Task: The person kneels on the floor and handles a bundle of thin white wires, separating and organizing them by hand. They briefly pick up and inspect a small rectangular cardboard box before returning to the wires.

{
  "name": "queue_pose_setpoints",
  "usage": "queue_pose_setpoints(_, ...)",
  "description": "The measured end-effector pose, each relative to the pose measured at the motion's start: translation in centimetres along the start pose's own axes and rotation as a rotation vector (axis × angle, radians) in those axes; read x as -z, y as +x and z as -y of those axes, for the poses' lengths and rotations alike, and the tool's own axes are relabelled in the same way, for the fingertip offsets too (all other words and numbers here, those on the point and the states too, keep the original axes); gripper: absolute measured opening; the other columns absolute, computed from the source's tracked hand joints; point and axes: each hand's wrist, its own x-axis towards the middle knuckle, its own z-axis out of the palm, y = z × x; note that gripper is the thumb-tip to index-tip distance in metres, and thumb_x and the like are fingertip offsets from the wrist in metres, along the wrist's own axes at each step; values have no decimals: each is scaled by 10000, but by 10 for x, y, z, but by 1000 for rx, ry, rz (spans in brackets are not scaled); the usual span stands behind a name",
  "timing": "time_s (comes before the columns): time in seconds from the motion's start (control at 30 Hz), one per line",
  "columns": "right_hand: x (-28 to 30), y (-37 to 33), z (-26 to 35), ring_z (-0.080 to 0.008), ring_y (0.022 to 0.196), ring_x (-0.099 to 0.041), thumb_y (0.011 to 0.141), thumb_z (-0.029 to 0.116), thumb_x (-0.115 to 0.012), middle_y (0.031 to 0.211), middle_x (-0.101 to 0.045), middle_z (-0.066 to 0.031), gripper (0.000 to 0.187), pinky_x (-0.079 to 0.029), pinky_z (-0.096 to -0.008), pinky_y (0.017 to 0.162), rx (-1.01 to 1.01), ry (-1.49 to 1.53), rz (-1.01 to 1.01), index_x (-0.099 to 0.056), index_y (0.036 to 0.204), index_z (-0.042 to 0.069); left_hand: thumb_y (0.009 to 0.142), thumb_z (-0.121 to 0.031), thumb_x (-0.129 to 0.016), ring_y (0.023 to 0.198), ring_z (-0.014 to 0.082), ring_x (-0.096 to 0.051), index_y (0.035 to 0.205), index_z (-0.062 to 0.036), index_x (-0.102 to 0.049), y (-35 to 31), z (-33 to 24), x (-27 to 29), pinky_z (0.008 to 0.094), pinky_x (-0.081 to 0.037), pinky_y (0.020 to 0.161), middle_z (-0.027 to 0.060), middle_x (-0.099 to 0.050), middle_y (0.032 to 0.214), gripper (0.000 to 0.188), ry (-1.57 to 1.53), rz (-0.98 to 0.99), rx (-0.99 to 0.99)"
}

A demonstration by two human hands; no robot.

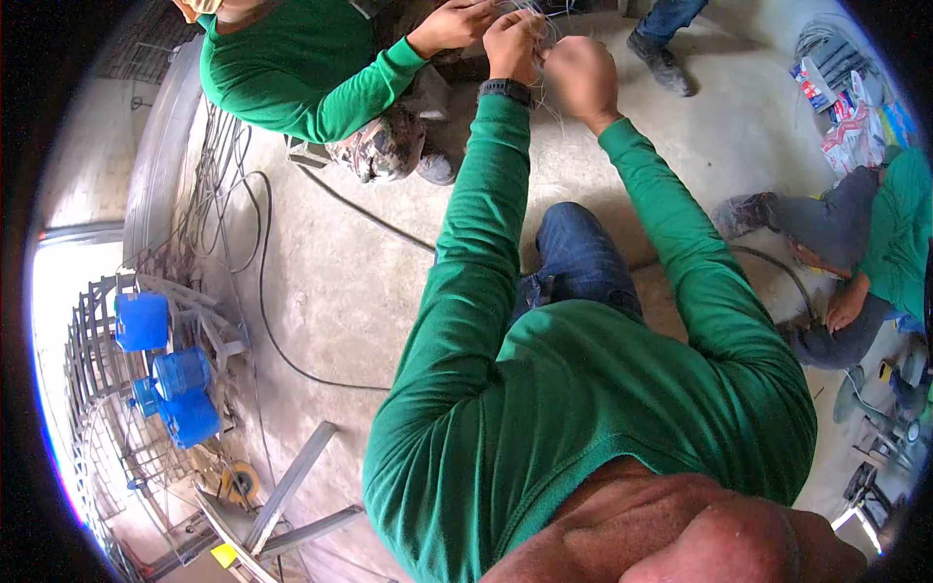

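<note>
At the top of the view, both my arms reach forward in green sleeves. My left hand (513, 49), with a dark watch at its wrist, is closed on a tangle of thin pale wires (556, 10). Close against it, my right hand (583, 80) is blurred, but its rounded outline looks closed, and wire strands stick out between the two hands. A co-worker's hand (455, 27) touches the same tangle from the left. What the wires are fixed to is cut off by the upper edge.
A co-worker in green (292, 73) crouches at the left; another (894, 233) sits at the right. Black cable (267, 291) runs over the concrete floor (330, 262). Blue water jugs (182, 374) and metal profiles (292, 481) are at the left, bags (855, 136) at the far right.
</note>
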Motion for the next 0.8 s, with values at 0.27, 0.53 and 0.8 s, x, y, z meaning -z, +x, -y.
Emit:
queue_pose_setpoints(0.27, 8, 32, 6, -269, 951, -606, 808, 225, -732, 1014, -644, -94, 271, -488, -378, 823, -140, 42, -148, -712, 1050, 105, 955, -147, -474, 694, 128, -552, 903, -35, -623, -9, -16, 11, 283, -435, 591, -7, -597, 791, 193, -175, -149, 98)
queue_pose_setpoints(0.53, -70, 61, -32, -202, 892, -636, 832, -3, -606, 968, -672, -183, 192, -505, -350, 782, -336, 574, 239, -647, 1018, -21, 960, -186, -500, 618, 47, -478, 970, -60, -650, -17, -28, 21, 202, -363, 519, -40, -557, 750, 196, -189, -216, 90)
queue_pose_setpoints(0.8, -51, 52, 0, -270, 788, -642, 817, 142, -695, 873, -665, -148, 228, -504, -358, 704, -339, 324, -14, -665, 1010, 25, 967, -149, -553, 603, 51, -480, 958, -55, -625, -18, -42, 28, 206, -372, 524, -30, -559, 723, 118, -172, -461, -147)
